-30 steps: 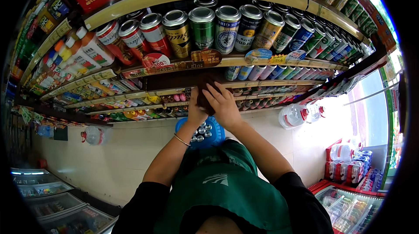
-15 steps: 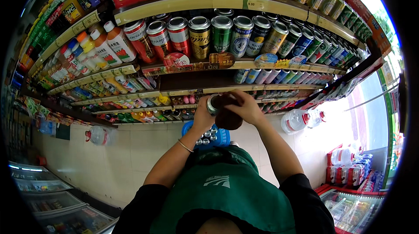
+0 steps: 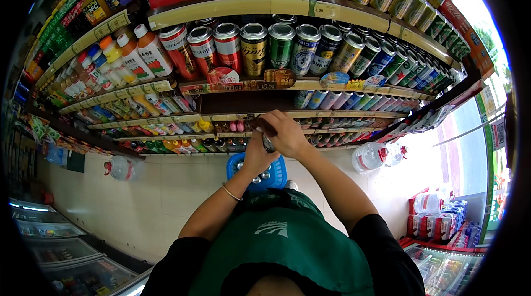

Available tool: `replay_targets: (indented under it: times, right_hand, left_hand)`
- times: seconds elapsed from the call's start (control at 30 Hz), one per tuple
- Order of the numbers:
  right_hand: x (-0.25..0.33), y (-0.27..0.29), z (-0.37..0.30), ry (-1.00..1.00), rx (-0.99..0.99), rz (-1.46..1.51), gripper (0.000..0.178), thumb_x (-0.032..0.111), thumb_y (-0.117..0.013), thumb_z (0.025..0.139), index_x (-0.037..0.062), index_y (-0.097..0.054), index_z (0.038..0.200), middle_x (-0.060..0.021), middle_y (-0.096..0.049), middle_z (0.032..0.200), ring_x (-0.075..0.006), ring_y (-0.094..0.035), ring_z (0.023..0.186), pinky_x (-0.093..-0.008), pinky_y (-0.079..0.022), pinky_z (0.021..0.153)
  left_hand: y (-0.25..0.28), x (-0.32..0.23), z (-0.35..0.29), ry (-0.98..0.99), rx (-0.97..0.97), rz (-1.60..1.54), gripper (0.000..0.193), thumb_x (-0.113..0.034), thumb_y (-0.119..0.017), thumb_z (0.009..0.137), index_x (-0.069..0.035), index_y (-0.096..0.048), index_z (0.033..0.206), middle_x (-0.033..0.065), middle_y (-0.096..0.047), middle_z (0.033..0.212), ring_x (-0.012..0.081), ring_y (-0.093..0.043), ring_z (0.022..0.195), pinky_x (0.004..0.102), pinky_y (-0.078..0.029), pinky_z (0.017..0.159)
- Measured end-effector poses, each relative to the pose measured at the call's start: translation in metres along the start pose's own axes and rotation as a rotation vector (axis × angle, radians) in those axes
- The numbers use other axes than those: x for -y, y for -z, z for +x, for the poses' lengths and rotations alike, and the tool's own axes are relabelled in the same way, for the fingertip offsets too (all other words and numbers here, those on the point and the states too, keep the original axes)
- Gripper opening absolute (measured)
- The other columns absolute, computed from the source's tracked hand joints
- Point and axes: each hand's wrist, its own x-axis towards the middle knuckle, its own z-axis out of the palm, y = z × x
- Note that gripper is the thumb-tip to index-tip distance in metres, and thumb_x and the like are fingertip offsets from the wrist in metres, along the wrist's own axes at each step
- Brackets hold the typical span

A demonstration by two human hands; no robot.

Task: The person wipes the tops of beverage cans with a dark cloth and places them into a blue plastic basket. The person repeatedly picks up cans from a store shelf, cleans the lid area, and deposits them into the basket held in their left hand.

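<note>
My left hand (image 3: 258, 155) is closed round a drink can (image 3: 268, 143), held in front of the lower shelves. Only a narrow part of the can shows between my hands. My right hand (image 3: 287, 137) presses a dark brown cloth (image 3: 265, 126) over the can, its fingers curled over the far end. Most of the cloth is hidden behind the right hand. Below my hands a blue basket (image 3: 282, 174) stands on the floor, with several cans (image 3: 265, 175) in it, partly covered by my left wrist.
A shelf of upright cans (image 3: 253, 47) runs across in front of me, with bottles (image 3: 149, 50) at its left. Large water bottles stand on the floor at left (image 3: 120, 168) and right (image 3: 369, 157). Freezers (image 3: 61, 252) line the lower left.
My right hand has moved left and closed in over the can with the cloth. The cloth, which hung in plain view to the right of the can, is now mostly hidden.
</note>
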Motion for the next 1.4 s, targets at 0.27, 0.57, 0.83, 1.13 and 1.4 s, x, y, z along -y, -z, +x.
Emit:
replay_targets:
  times: [0.27,0.57,0.83,1.13,1.4]
  right_hand:
    - [-0.067,-0.039,-0.046,-0.793,-0.054,1.297,0.04,0.012,-0.053,0.099,0.0018,-0.048,0.137,-0.0068,-0.063,0.116,-0.0183,-0.059,0.099,-0.0334,-0.049,0.085]
    - [-0.061,-0.062,-0.071,-0.799,-0.24,1.412,0.041,0.005,-0.053,0.098,0.0029,-0.047,0.139,-0.0069,-0.06,0.124,-0.0181,-0.057,0.112,-0.0326,-0.044,0.098]
    - [-0.136,-0.071,-0.022,-0.886,-0.561,1.759,0.028,0.01,-0.057,0.097,0.0089,-0.057,0.125,-0.0081,-0.062,0.121,-0.0263,-0.061,0.11,-0.0441,-0.05,0.092]
    - [-0.127,-0.061,0.002,-0.975,-0.55,1.763,0.029,0.016,-0.058,0.098,0.0128,-0.056,0.126,-0.008,-0.06,0.125,-0.0272,-0.055,0.117,-0.0526,-0.042,0.1]
    - [-0.132,-0.061,-0.002,-0.937,-0.431,1.827,0.032,-0.001,-0.052,0.09,0.0041,-0.055,0.122,-0.0139,-0.059,0.117,-0.0333,-0.053,0.117,-0.0505,-0.045,0.1]
  left_hand:
    - [0.001,0.003,0.008,0.076,-0.187,-0.226,0.066,-0.014,-0.083,0.072,0.0,-0.047,0.126,0.015,-0.06,0.117,0.0266,-0.062,0.106,0.0364,-0.048,0.091]
    - [0.022,0.076,0.058,-0.214,-0.31,0.177,0.074,-0.011,-0.088,0.068,-0.008,-0.049,0.131,0.0139,-0.055,0.13,0.0303,-0.054,0.123,0.0391,-0.045,0.103]
    - [0.011,0.133,0.124,0.093,-0.348,0.024,0.06,-0.016,-0.087,0.068,-0.002,-0.055,0.116,0.0142,-0.068,0.103,0.027,-0.066,0.096,0.0367,-0.051,0.085]
    - [0.013,0.159,0.157,0.317,-0.283,0.043,0.062,-0.028,-0.087,0.068,0.003,-0.059,0.113,0.0197,-0.067,0.108,0.0357,-0.064,0.096,0.0396,-0.05,0.086]
    - [-0.006,0.159,0.098,0.336,-0.423,-0.296,0.049,-0.027,-0.085,0.074,0.0,-0.064,0.109,0.0176,-0.064,0.112,0.0303,-0.061,0.105,0.0384,-0.048,0.091]
